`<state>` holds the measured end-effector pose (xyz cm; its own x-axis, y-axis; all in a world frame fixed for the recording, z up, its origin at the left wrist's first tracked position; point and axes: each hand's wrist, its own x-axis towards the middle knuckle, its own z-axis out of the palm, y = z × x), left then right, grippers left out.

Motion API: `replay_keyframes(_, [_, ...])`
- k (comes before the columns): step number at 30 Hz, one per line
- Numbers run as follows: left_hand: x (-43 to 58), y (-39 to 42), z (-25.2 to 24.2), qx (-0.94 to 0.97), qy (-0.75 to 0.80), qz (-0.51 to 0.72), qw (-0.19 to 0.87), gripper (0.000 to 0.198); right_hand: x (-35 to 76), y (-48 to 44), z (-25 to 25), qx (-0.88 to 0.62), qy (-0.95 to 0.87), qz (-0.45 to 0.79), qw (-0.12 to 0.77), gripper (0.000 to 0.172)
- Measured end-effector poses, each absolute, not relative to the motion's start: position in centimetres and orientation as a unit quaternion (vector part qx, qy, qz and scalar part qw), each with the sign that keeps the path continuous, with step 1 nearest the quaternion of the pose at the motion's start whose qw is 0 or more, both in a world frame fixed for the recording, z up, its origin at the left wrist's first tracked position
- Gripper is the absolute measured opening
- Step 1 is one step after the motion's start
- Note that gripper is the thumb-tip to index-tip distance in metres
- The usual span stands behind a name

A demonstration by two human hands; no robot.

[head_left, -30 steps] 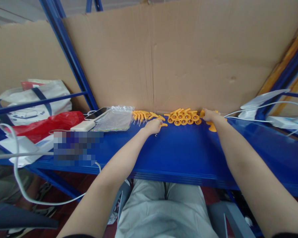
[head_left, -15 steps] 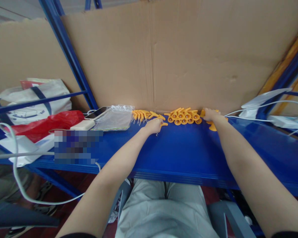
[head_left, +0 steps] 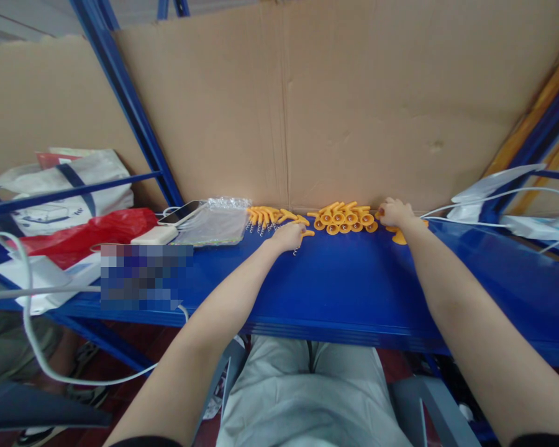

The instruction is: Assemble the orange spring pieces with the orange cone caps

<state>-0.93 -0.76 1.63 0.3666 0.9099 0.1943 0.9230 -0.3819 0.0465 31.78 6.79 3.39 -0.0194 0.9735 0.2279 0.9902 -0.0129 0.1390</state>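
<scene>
My left hand [head_left: 289, 237] is closed on a corkscrew [head_left: 309, 233]; its yellow handle sticks out to the right and the metal spiral points down. Just behind it lies a row of similar yellow-handled corkscrews [head_left: 263, 217] with their spirals toward me. In the middle, yellow bell-ended pieces [head_left: 345, 218] are stacked in rows, round openings facing me. My right hand [head_left: 397, 214] is at the right end of this stack, fingers curled at a yellow piece mostly hidden by them. More yellow bell-ended pieces [head_left: 400, 238] lie beneath that hand.
Clear plastic bags [head_left: 214, 223] lie on the blue table [head_left: 335, 285], left of the corkscrews. Farther left are a phone [head_left: 181, 213], a white box [head_left: 155, 235], a red bag [head_left: 93, 233] and cables. A cardboard wall [head_left: 354, 112] stands behind. White cables [head_left: 489, 214] run at right.
My right hand has shifted slightly and its fingers have lifted and bent at the yellow pieces. My left hand stays in place with the corkscrew.
</scene>
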Motion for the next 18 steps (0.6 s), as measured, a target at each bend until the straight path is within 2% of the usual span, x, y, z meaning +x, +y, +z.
replay_keyframes(8, [-0.9,-1.0,1.8,-0.823,-0.56,-0.09,0.026,0.035,32.0,7.6,3.5,-0.705,-0.704,-0.089,0.026,0.039])
replay_keyframes(18, [-0.7,-1.0,1.8,-0.824,-0.559,-0.087,0.033,0.033,31.5,5.2,6.3,-0.681,-0.684,-0.161,0.207,0.043])
